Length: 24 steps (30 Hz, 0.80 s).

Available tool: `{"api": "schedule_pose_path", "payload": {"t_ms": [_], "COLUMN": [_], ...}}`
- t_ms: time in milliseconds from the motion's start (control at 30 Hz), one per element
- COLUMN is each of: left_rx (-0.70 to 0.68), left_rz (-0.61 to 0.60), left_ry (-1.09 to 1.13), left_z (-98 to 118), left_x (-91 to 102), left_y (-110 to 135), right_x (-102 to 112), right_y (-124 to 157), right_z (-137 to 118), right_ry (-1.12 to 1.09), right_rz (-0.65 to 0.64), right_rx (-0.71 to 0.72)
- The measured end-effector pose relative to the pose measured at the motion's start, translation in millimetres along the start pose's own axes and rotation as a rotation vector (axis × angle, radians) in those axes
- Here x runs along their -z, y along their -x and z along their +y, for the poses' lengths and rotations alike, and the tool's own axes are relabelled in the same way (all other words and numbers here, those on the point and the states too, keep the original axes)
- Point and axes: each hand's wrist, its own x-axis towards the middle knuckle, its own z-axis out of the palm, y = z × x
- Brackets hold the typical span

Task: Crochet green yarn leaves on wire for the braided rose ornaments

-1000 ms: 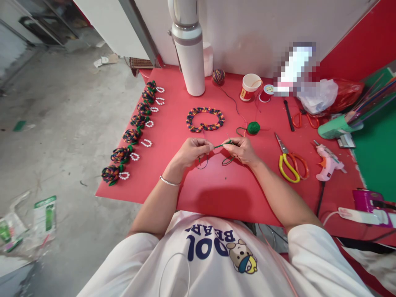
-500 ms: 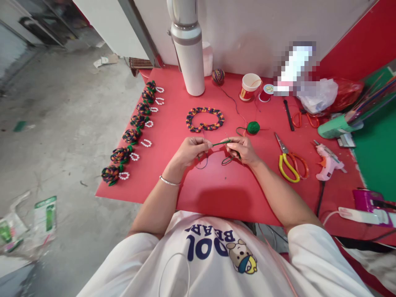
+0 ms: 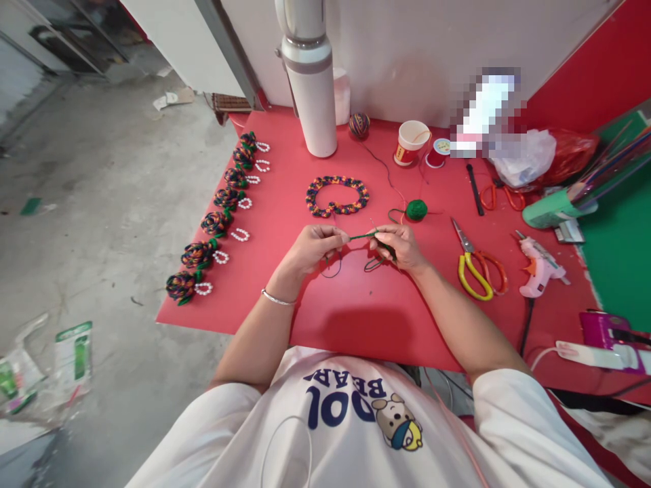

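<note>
A short length of green cord [image 3: 361, 236] is stretched between my two hands above the red table. My left hand [image 3: 316, 249] pinches one end between thumb and fingertips, and a thin loop hangs beneath it. My right hand [image 3: 398, 245] is closed round the other end, with a green loop [image 3: 375, 263] dangling below. Just beyond my hands lies a braided multicoloured ring [image 3: 338, 196]. A green yarn ball [image 3: 416, 210] rests past my right hand.
Yarn roses [image 3: 216, 222] with small bead loops line the table's left edge. Scissors [image 3: 475, 264] and a pink glue gun [image 3: 540, 263] lie at right. Behind stand a white bottle [image 3: 318, 102], a paper cup [image 3: 411, 143], a red thread spool [image 3: 437, 154] and a multicoloured yarn ball [image 3: 359, 125].
My right fingers have shifted slightly along the green cord. My left hand keeps its pinch, and the things on the table have not moved.
</note>
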Motion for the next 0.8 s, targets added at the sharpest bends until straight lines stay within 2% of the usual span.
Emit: {"api": "schedule_pose_path", "payload": {"t_ms": [800], "left_rx": [0.006], "left_rz": [0.004], "left_ry": [-0.030], "left_z": [3.6], "left_x": [-2.1], "left_y": [1.7], "right_x": [0.3], "right_y": [-0.1], "right_z": [1.5], "right_ry": [0.030], "right_rz": [0.005], "right_rx": [-0.016]}}
